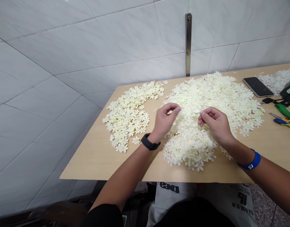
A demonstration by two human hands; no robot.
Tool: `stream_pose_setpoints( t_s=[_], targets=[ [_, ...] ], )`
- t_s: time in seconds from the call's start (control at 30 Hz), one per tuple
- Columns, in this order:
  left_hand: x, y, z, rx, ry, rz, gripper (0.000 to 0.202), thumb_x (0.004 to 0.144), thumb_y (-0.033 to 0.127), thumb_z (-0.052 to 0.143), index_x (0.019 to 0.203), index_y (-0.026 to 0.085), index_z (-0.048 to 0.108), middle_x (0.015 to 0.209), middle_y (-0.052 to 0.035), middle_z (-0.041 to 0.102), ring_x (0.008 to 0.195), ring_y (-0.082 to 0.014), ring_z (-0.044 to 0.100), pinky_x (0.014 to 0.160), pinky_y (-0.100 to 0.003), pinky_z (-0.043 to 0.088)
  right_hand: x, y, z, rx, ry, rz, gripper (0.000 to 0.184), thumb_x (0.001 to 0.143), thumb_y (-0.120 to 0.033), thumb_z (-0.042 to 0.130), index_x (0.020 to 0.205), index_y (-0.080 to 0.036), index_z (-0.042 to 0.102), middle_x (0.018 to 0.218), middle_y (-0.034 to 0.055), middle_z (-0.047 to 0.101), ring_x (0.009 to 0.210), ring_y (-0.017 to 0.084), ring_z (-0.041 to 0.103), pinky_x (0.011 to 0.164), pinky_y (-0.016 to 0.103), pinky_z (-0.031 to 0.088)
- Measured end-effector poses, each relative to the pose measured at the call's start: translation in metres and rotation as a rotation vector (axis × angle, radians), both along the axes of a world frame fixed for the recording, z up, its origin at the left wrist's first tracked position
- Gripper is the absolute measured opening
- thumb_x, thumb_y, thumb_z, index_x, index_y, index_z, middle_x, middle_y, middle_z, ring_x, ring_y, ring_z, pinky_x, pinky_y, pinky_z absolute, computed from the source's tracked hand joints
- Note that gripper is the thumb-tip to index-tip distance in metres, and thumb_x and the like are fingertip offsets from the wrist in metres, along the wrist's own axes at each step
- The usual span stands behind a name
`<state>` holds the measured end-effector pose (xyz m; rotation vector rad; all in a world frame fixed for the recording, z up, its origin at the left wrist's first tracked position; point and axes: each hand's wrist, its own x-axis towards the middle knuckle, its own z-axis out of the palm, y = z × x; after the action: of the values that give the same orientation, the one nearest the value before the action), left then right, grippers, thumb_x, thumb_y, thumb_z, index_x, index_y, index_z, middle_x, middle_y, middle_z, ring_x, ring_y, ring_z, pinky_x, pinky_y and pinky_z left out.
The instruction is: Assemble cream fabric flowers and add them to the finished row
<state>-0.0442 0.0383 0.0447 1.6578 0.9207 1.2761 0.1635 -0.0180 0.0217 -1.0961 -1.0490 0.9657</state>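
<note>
My left hand (165, 119), with a black band on the wrist, is above the left side of a large heap of white artificial flowers (218, 91). Its thumb and forefinger are pinched together; whatever is between them is too small to make out. Across from it, my right hand (214, 123), with a blue wristband, also hovers over the heap. Its closed fingertips pinch what looks like a pale artificial flower (195, 113), which blends into the flowers behind. A smaller spread of similar flowers (128, 116) with yellowish centres lies left of my left hand.
The tan tabletop (95, 160) meets a tiled wall with a metal bracket (188, 44). On the right are a phone (257, 86), a key (267, 100), scissors (283, 120), a green-handled tool (285, 112) and a pile of small white pieces (278, 80).
</note>
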Motion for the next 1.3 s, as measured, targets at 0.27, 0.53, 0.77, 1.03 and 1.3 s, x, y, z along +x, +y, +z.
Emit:
stream_pose_setpoints(
  t_s=[0.27,0.53,0.77,1.03,1.3],
  targets=[
    [0.015,-0.014,-0.008,0.260,0.230,-0.052,0.012,0.094,0.029,0.068,0.088,0.020,0.073,0.090,-0.0046,0.073,0.080,-0.0127,0.064,0.061,-0.023,0.046,-0.002,-0.001,-0.001,-0.002,-0.031,-0.088,0.017,0.082,-0.032,0.078,0.077,-0.020,0.067,0.066,0.0004,0.068,0.058,0.013,0.064,0.058,0.027,0.054],
    [0.024,-0.019,-0.018,0.394,0.264,-0.010,0.011,0.093,0.030,0.071,0.092,0.020,0.076,0.087,-0.0040,0.074,0.076,-0.0119,0.065,0.059,-0.023,0.047,-0.007,-0.007,0.000,-0.018,-0.067,0.079,0.029,0.079,-0.046,0.083,0.076,-0.020,0.069,0.066,0.0012,0.069,0.059,0.013,0.064,0.058,0.028,0.055],
    [0.023,-0.018,-0.018,0.325,0.219,-0.059,0.016,0.094,0.031,0.071,0.083,0.020,0.075,0.083,-0.0031,0.076,0.076,-0.0127,0.065,0.059,-0.025,0.045,-0.006,-0.004,-0.001,0.000,-0.012,0.191,0.035,0.076,-0.052,0.085,0.075,-0.020,0.070,0.065,0.0019,0.071,0.057,0.015,0.065,0.056,0.029,0.055],
    [0.022,-0.022,-0.008,0.100,0.081,-0.070,0.019,0.088,0.034,0.074,0.078,0.019,0.074,0.085,-0.0056,0.073,0.078,-0.0147,0.063,0.057,-0.024,0.043,-0.005,-0.006,0.002,-0.011,0.005,0.242,0.033,0.079,-0.049,0.083,0.076,-0.020,0.070,0.067,0.0016,0.071,0.057,0.013,0.063,0.056,0.028,0.054],
    [0.018,-0.021,-0.003,0.017,0.032,-0.045,0.018,0.086,0.032,0.071,0.077,0.017,0.070,0.080,-0.0044,0.069,0.073,-0.0126,0.059,0.062,-0.024,0.046,-0.006,-0.008,0.002,-0.009,-0.058,0.204,0.035,0.081,-0.052,0.080,0.075,-0.020,0.066,0.063,0.0012,0.068,0.056,0.014,0.061,0.055,0.029,0.054]
  ],
)
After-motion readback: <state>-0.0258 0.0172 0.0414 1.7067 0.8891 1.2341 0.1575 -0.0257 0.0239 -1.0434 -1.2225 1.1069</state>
